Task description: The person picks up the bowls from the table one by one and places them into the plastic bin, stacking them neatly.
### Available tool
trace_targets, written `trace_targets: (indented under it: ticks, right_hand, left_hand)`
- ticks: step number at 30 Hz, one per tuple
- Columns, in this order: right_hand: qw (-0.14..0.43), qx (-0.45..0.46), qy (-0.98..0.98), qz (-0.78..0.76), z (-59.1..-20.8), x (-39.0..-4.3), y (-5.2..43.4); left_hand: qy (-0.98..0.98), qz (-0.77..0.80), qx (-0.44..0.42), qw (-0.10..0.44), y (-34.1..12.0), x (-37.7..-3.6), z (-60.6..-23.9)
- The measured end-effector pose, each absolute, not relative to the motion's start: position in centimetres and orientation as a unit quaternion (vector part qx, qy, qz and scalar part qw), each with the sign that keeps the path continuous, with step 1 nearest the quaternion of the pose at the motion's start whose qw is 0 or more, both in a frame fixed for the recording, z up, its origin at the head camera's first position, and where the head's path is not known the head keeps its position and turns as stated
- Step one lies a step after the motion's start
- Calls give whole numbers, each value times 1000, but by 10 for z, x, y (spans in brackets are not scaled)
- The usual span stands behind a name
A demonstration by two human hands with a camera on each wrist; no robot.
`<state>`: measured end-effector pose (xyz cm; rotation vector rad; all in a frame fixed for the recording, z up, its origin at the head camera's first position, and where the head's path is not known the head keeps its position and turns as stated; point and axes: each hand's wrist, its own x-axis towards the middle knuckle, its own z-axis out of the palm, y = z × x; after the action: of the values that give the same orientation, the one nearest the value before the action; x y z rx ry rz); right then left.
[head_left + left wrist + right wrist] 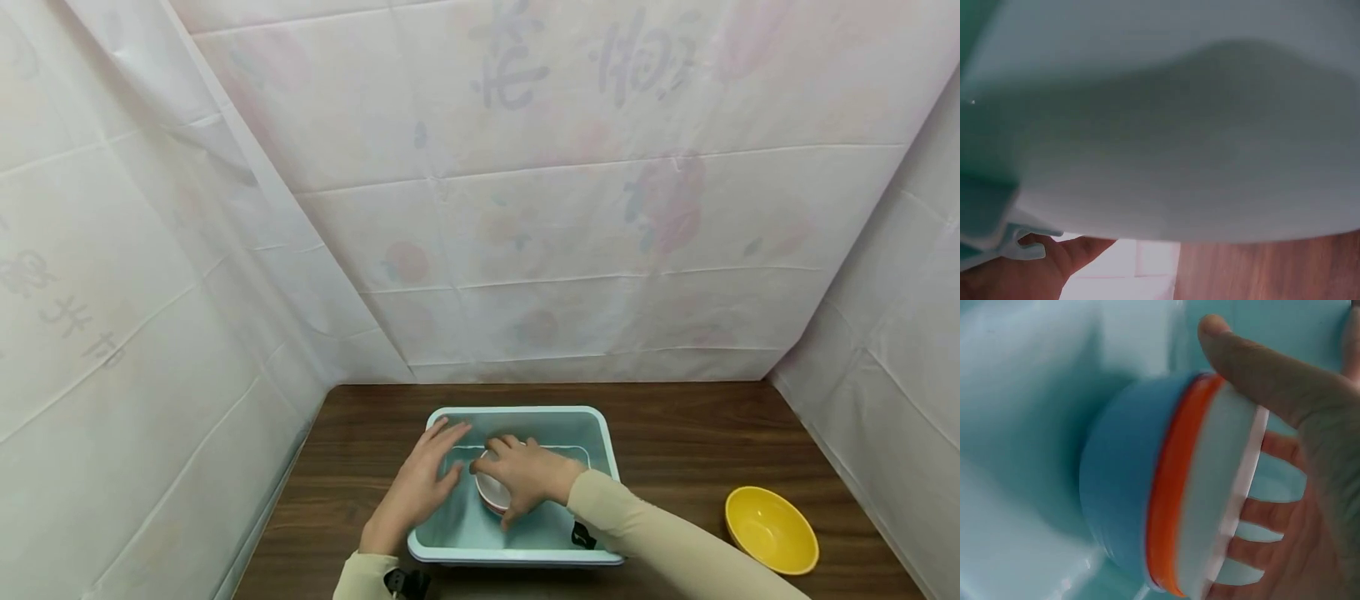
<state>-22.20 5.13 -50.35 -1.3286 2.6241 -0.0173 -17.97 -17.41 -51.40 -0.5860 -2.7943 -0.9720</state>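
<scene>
Your right hand point(528, 482) reaches down into the tub point(604, 442), fingers spread and curled over the rim of the bowl point(1166, 494), gripping it above the tub floor. Your left hand point(420, 487) lies flat, fingers straight, on the tub's left rim. A yellow bowl point(771, 530) sits on the tabletop point(690, 433), well right of the tub.
</scene>
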Motion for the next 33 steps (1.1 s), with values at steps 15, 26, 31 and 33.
trace_targets:
  ticks: [15,26,31,33]
  right_hand:
    - [103,-438,893,-13,-508,-223,51]
    - [92,-441,893,-5,-507,-222,51]
    - [102,-426,899,-19,-502,-223,53]
    - [106,-417,902,-32,-499,-225,55]
  left_hand:
    - [-909,-377,-170,45,-177,-178,-513]
    - [-916,-355,-180,48,-177,-179,-516]
    - [-919,-346,-181,48,-177,-180,-516]
    - [-920,-343,-184,49,-177,-180,-516]
